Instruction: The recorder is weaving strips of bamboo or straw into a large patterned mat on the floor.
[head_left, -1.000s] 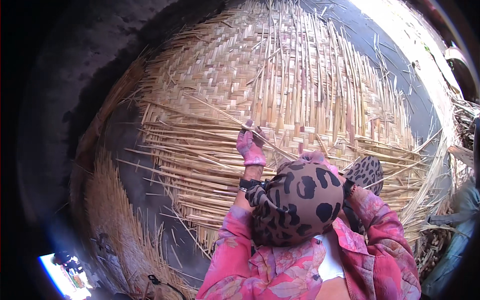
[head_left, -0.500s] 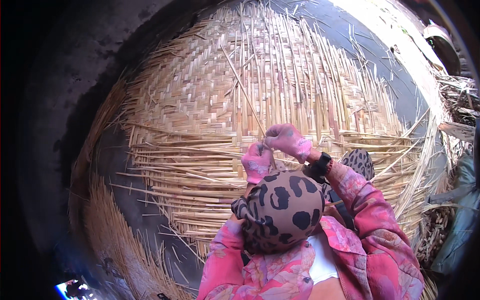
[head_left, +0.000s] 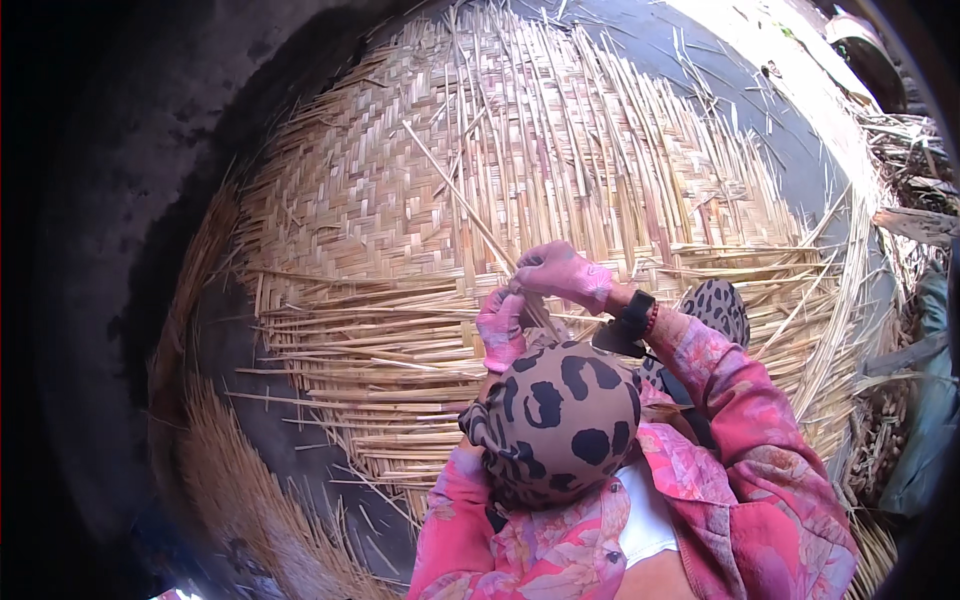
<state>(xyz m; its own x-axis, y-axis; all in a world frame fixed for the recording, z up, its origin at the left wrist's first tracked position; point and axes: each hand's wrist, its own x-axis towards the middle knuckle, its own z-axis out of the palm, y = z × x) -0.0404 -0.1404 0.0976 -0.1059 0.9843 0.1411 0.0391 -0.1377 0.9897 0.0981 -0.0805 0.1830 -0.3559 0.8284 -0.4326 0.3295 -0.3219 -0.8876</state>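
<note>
Bamboo, pale thin strip (head_left: pixel 470 205): I see left hand (head_left: pixel 498 325) and right hand (head_left: pixel 565 272) pinching its near end. Beyond grip, large flat woven bamboo mat (head_left: pixel 370 200) looks mostly plaited; loose strands nearer remain.

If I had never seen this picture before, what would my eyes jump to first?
Probably the huge woven mat of pale straw-coloured strips that fills the middle and spreads toward the top. Next comes the spotted brown-and-black head covering low in the middle, above a bright pink flowered jacket. Just above it, the left hand and right hand, in pink gloves, meet on one long thin strip that slants up to the left.
</note>
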